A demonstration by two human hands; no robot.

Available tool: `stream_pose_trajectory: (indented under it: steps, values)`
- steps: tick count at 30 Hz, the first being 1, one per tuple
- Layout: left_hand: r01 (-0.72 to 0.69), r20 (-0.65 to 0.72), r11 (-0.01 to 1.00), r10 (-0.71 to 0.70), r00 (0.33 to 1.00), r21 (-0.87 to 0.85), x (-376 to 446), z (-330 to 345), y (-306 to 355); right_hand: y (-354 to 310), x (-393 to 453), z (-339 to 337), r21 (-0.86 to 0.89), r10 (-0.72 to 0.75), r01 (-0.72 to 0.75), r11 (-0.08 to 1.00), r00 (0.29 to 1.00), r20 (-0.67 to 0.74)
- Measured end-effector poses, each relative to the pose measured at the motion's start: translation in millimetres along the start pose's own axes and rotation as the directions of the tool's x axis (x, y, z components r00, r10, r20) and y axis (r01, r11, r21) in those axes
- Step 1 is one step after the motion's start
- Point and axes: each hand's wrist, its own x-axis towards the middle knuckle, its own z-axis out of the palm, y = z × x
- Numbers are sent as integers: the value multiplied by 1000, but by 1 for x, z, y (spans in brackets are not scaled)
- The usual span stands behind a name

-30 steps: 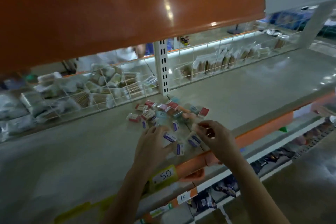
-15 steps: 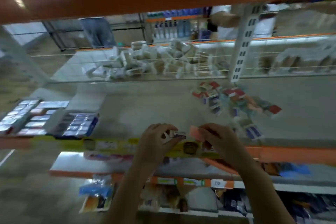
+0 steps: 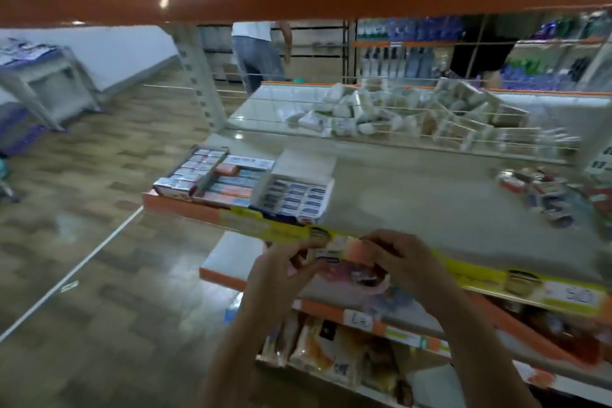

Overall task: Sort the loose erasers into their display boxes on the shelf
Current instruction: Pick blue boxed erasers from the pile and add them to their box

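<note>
1. Both hands meet at the shelf point(image 3: 414, 209) front edge: left hand point(image 3: 281, 272) pinches a white eraser point(image 3: 326, 257), right hand point(image 3: 402, 262) an orange eraser point(image 3: 356, 250).
2. The open display box point(image 3: 293, 197) sits beyond and left of the erasers, nearer the left hand.

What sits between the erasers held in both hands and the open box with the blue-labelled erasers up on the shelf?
Nothing visible. The hands, left and right, hold the erasers at the shelf's yellow front strip; the open box lies just behind it to the left, over bare shelf.
</note>
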Motion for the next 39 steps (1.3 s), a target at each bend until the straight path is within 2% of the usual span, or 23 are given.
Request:
stream_pose_trajectory:
  steps: [6, 10, 14, 22, 27, 31, 36, 39]
  values:
    - [-42, -23, 999, 43, 999, 12, -4, -59, -59, -41, 19, 72, 105, -32, 21, 994, 994, 104]
    - [-54, -31, 999, 54, 998, -7, 3, -74, -77, -46, 32, 91, 68, -30, 21, 997, 991, 134]
    - [-33, -14, 999, 33, 999, -14, 23, -78, -94, -55, 50, 93, -62, -38, 44, 997, 995, 94]
    - [-86, 76, 981, 74, 994, 172, 95, -73, -101, -55, 110, 79, -50, -53, 56, 997, 997, 56]
    - [-181, 95, 926, 158, 983, 331, 129, -68, -102, -47, 142, 73, -151, -20, 30, 988, 997, 68]
    - [-322, 146, 811, 288, 946, 488, 143, -66, -109, -45, 153, 73, -139, -8, 27, 990, 991, 133]
    - [-383, 185, 742, 338, 923, 550, 148, -72, -117, -42, 160, 71, -221, 42, 6, 975, 976, 215]
    - [-412, 212, 737, 355, 911, 536, 151, -77, -119, -41, 162, 71, -245, 82, -21, 969, 967, 240]
